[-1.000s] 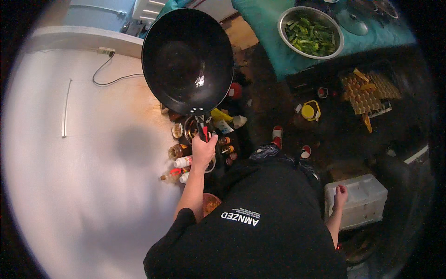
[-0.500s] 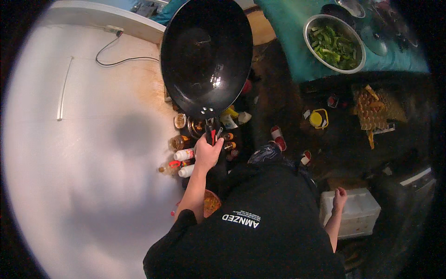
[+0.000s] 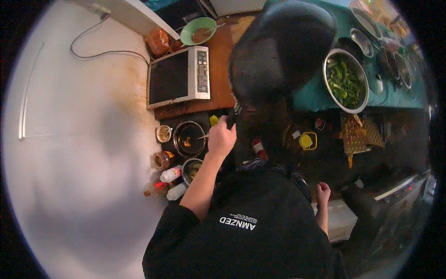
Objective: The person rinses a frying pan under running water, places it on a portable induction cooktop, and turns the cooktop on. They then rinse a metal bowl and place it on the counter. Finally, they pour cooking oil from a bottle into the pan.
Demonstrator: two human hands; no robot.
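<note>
My left hand (image 3: 221, 138) is wrapped round the dark handle of a black wok (image 3: 283, 51). The wok is lifted in the air, blurred by motion, between a white-framed cooktop (image 3: 169, 76) on its left and a metal bowl of cut green vegetables (image 3: 344, 81) on its right. Nothing shows in its dark surface. At my side, apart from any work surface, hangs my right hand (image 3: 322, 192); its fingers are curled in and no object is seen in them. Left of my left forearm stands a dark round bowl (image 3: 189, 138) with liquid and a utensil.
A green bowl (image 3: 199, 31) sits behind the cooktop on a wooden counter (image 3: 218, 88). Jars and white bottles (image 3: 172, 174) crowd the wall side. A teal-covered table (image 3: 311, 97) holds more metal bowls. Egg trays (image 3: 355, 132) and a yellow-lidded tub (image 3: 305, 141) are lower right.
The wok has swung to the right in my left hand, uncovering the cooktop, green bowl and wooden counter. My right hand stays low at my side.
</note>
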